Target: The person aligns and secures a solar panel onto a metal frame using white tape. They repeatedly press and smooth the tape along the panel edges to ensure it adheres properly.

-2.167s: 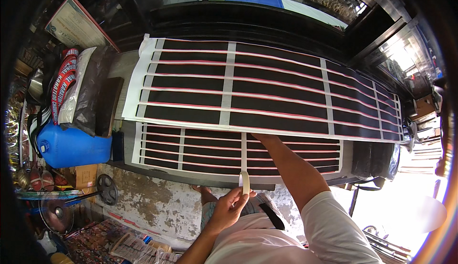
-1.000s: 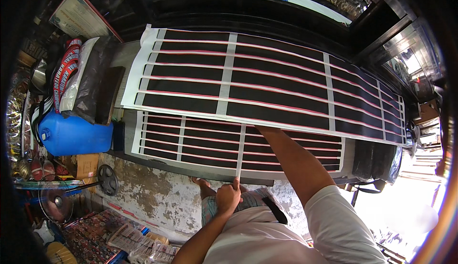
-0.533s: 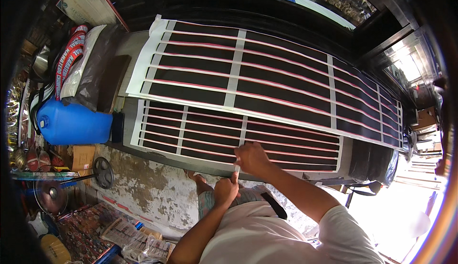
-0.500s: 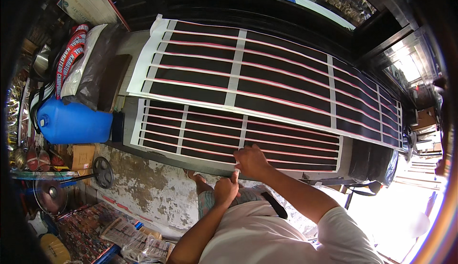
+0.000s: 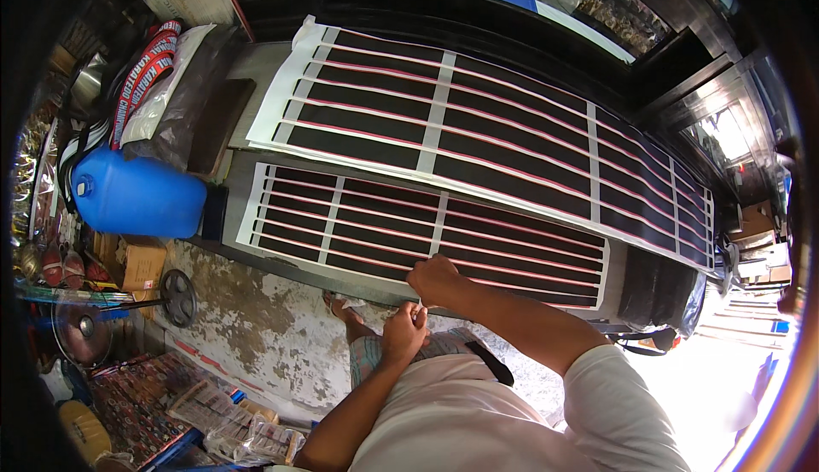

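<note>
"Where's the nearer flat white sheet with black bands (image 5: 384,233)?"
"On the grey table (image 5: 241,186). Pale strips (image 5: 440,216) cross it; I can't tell what's left."
"Hands?"
"Left hand (image 5: 403,333) curled, right hand (image 5: 435,280) bent over the sheet. Their grip, I can't tell."
"Blue plastic jug (image 5: 141,195)?"
"I can't see inside."

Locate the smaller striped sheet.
In the head view's middle, the smaller sheet lies on the table's near side, below the larger sheet, right hand by its edge.
</note>
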`<move>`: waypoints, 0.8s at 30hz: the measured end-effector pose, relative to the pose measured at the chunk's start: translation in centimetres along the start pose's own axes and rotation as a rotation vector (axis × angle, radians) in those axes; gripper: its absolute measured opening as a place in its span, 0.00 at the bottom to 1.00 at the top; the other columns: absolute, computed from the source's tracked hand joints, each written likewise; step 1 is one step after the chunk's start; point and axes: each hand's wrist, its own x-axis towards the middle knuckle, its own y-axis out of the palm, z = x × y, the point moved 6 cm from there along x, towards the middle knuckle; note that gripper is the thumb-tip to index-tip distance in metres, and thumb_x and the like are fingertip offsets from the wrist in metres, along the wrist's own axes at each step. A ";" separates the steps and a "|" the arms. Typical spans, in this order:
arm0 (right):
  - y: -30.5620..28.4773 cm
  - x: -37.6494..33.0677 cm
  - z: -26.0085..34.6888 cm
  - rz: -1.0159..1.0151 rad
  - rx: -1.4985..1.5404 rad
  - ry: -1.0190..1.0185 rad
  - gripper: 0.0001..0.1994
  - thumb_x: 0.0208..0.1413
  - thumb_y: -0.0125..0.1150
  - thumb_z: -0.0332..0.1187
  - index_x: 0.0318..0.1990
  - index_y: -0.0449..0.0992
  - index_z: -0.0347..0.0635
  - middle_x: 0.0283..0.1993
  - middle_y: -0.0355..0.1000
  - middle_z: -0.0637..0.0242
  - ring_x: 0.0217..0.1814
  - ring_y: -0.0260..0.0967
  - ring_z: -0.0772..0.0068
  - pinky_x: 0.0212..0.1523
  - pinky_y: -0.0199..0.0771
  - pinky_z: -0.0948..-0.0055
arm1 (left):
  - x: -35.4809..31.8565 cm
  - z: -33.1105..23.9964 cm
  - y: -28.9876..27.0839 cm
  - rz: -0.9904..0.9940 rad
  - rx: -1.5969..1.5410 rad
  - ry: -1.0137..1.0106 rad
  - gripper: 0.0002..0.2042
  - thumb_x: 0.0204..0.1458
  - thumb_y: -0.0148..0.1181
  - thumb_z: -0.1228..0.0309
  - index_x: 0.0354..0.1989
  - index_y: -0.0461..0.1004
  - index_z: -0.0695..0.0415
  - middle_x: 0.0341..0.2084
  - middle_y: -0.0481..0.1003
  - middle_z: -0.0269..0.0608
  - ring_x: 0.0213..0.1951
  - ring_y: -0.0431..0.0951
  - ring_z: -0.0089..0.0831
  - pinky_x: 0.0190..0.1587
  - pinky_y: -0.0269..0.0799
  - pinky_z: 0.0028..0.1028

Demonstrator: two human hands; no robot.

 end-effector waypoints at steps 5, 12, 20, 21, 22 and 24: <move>-1.3 1.9 0.5 0.131 0.066 0.035 0.22 0.39 0.85 0.40 0.43 0.89 0.43 0.45 0.84 0.55 0.49 0.87 0.51 0.43 0.89 0.53 | 0.1 0.2 0.5 0.044 -0.324 -0.003 0.13 0.70 0.65 0.69 0.57 0.75 0.62 0.29 0.85 0.49 0.26 0.88 0.32 0.22 0.85 0.33; -1.1 2.7 1.0 0.176 0.007 0.038 0.24 0.38 0.86 0.40 0.46 0.90 0.43 0.48 0.85 0.52 0.53 0.87 0.53 0.42 0.90 0.53 | 0.1 0.1 1.2 0.048 -0.399 -0.020 0.14 0.69 0.66 0.71 0.58 0.73 0.62 0.34 0.85 0.52 0.26 0.88 0.33 0.19 0.84 0.32; -0.3 2.7 0.3 0.201 -0.015 0.023 0.30 0.42 0.84 0.50 0.53 0.87 0.44 0.50 0.83 0.54 0.54 0.85 0.50 0.47 0.87 0.51 | 0.5 1.8 1.2 0.202 -0.618 -0.060 0.17 0.68 0.67 0.70 0.60 0.72 0.62 0.31 0.83 0.44 0.24 0.85 0.29 0.18 0.80 0.29; -0.2 2.7 0.2 0.206 -0.016 0.032 0.31 0.42 0.84 0.50 0.53 0.87 0.43 0.51 0.83 0.54 0.55 0.85 0.50 0.48 0.87 0.52 | 0.4 1.9 1.3 0.206 -0.658 -0.085 0.17 0.67 0.68 0.69 0.59 0.72 0.60 0.33 0.83 0.43 0.25 0.85 0.29 0.19 0.80 0.29; -0.1 2.6 0.2 0.211 -0.018 0.041 0.32 0.41 0.85 0.49 0.54 0.86 0.43 0.51 0.83 0.54 0.55 0.85 0.50 0.49 0.87 0.52 | 0.4 2.1 1.5 0.209 -0.698 -0.111 0.17 0.67 0.70 0.68 0.59 0.72 0.59 0.35 0.84 0.43 0.26 0.85 0.28 0.19 0.80 0.28; -0.3 2.7 0.1 0.235 -0.024 0.050 0.33 0.40 0.85 0.49 0.54 0.86 0.42 0.52 0.82 0.54 0.56 0.85 0.50 0.49 0.86 0.52 | -0.1 2.0 1.8 0.173 -0.723 -0.173 0.17 0.67 0.70 0.67 0.57 0.73 0.58 0.35 0.83 0.42 0.26 0.84 0.28 0.20 0.80 0.28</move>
